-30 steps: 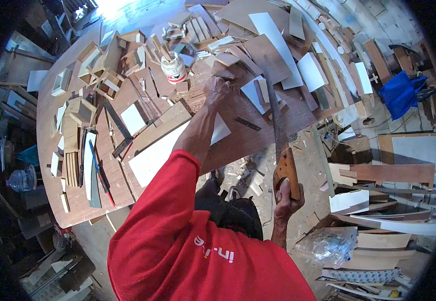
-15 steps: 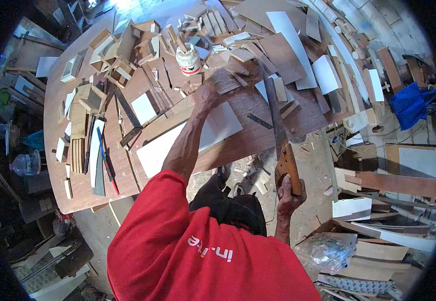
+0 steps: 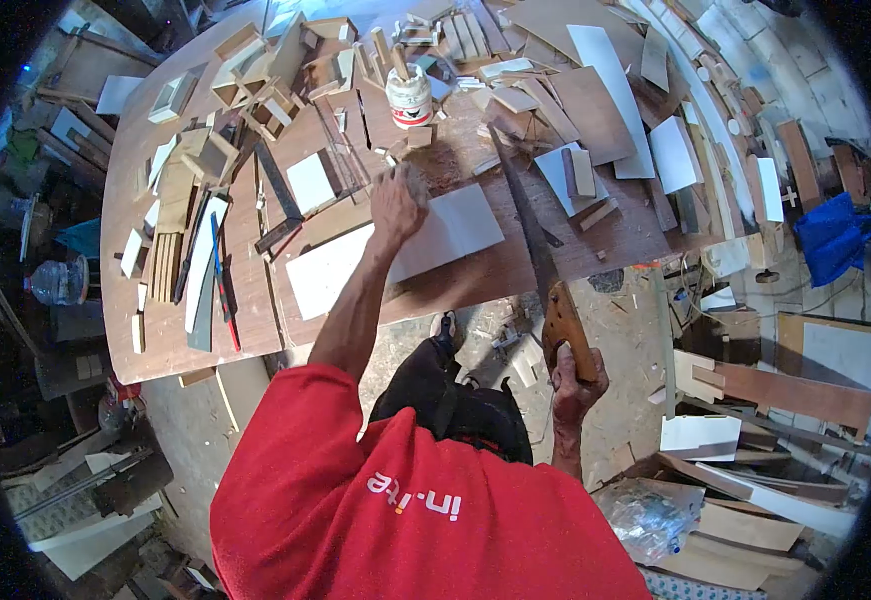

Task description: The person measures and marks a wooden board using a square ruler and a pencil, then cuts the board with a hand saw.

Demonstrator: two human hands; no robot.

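Saw [image 3: 532, 230] sits in my right hand [image 3: 573, 385], the fingers wrapped round its wooden handle and the thumb closed over it. Its blade slants away from me across the near edge of the table [image 3: 455, 298], the tip towards the offcuts [image 3: 515, 100], right of the white board [image 3: 450, 230]. I can't tell from up here whether the blade touches the wood or hangs just above it.

My left hand [image 3: 398, 205] is over the far side of the white board, fingers bent, near the brown strip [image 3: 330, 222]. Whether they pinch something or only press down is hidden from me.

To handle this well, I'd want the right grip firm but not stiff, wrist in line with the blade, and the teeth well away from my left forearm. The left palm would steady the board better lying flat, with its fingers well apart from the saw. Loose scraps and the jar [image 3: 410, 95] beyond call for care: a careless swing of the tip could catch them.
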